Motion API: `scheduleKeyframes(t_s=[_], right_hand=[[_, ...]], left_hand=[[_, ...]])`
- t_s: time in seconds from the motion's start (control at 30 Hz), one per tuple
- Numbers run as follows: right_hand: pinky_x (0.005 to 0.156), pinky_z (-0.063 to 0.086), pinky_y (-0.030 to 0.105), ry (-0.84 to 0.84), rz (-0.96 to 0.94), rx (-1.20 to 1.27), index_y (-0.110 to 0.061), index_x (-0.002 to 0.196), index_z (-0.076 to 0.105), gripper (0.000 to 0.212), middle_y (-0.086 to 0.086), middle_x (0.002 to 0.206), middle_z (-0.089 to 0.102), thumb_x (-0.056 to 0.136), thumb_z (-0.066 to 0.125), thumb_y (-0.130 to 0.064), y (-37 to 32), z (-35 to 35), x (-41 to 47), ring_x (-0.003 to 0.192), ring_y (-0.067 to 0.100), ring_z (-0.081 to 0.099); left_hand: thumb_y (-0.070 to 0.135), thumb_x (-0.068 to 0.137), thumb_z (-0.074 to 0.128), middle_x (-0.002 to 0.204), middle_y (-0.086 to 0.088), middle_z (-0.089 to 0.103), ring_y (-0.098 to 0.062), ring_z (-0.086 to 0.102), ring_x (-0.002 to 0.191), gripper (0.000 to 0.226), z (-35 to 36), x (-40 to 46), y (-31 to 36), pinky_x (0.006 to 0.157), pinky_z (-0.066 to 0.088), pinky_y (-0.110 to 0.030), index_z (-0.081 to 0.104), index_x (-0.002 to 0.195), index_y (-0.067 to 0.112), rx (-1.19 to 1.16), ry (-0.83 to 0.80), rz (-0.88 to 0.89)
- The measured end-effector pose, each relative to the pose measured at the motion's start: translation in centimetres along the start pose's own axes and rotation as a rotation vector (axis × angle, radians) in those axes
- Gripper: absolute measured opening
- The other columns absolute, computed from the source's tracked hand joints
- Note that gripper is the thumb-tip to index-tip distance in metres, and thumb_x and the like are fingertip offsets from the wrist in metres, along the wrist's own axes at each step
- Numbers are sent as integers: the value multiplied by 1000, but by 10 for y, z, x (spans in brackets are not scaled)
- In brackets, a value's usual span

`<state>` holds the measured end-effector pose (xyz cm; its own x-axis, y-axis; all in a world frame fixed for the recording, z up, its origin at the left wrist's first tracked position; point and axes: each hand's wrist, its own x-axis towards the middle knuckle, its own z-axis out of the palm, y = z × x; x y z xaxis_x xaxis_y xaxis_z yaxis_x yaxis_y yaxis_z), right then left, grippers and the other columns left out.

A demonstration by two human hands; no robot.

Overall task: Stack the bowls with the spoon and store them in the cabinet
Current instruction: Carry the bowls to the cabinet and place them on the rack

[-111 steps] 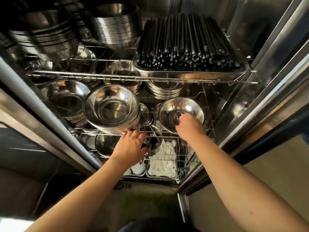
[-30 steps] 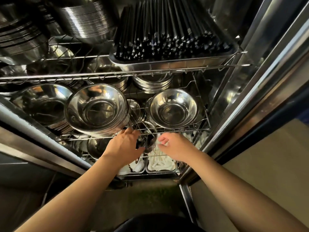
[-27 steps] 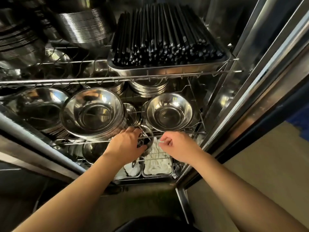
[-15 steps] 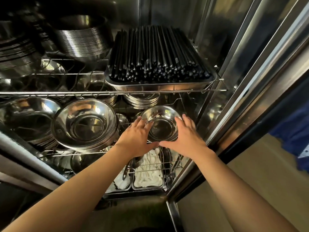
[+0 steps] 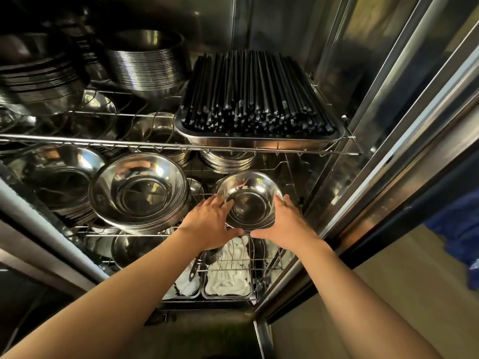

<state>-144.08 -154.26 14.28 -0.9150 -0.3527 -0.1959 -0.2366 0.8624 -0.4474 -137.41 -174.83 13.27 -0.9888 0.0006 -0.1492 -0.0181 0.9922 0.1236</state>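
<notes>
Left hand (image 5: 210, 224) and right hand (image 5: 286, 224) cup opposite sides of the small steel bowl (image 5: 250, 200) on the middle wire shelf (image 5: 85, 235), right of the large bowl stack (image 5: 138, 190); no spoon visible inside. Advice: seat bowl flat, release evenly

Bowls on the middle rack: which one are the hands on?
The small bowl at the right end, cupped between the left hand and right hand. The wider bowl stack to its left goes untouched.
</notes>
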Motion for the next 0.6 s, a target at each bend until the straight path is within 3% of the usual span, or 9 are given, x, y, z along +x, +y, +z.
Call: scheduleKeyframes(t_s=[0.23,0.6], right_hand=[[117,18,51,-18,-68,-4,-25,160,3,136,10,168,5,58,80,-71,-7,11,0,153,27,3],[117,18,51,-39,-111,-23,-26,159,-7,139,13,167,0,60,80,-71,-27,20,-1,153,31,5]], left_hand=[[78,82,44,167,-4,18,-28,20,152,92,1,-15,-10,115,33,-51,21,156,27,-32,15,-56],[63,90,51,165,-9,22,-34,23,150,84,0,-31,-18,116,33,-51,19,157,25,-104,5,-100]])
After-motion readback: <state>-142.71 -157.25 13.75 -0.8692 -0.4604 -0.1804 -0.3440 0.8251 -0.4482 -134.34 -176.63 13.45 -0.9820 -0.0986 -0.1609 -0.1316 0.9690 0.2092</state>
